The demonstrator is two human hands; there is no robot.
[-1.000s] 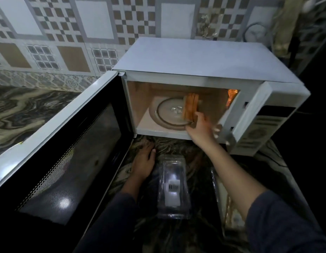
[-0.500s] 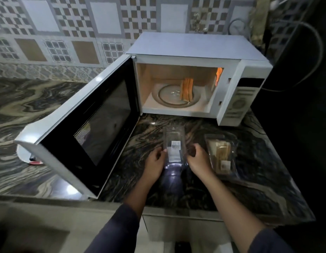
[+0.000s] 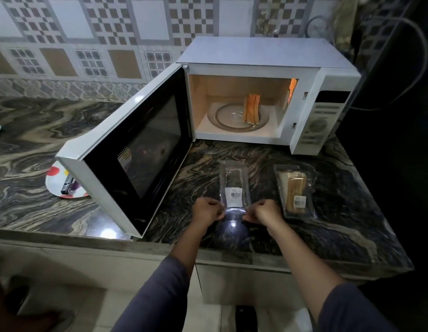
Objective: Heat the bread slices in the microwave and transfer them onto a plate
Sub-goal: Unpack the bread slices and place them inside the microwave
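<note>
One white microwave oven stood on the dark marbled stone counter, its single black-windowed door swung fully open to the left. Inside the lit cavity lay one round glass turntable, and on its right half stood one small bunch of toasted-looking orange-brown bread slices, upright on edge and pressed together; their exact number could not be told.

In front of the oven two packs lay on the counter, well apart from each other. The empty clear plastic pack, long and narrow with one barcode label, was held at its near end by both hands: the left hand pinched the near left corner with curled fingers, and the right hand pinched the near right corner likewise. To its right the second clear plastic pack held pale bread slices and carried one small label.

One white plate with coloured dots sat on the counter to the left, partly hidden behind the door's outer edge.
</note>
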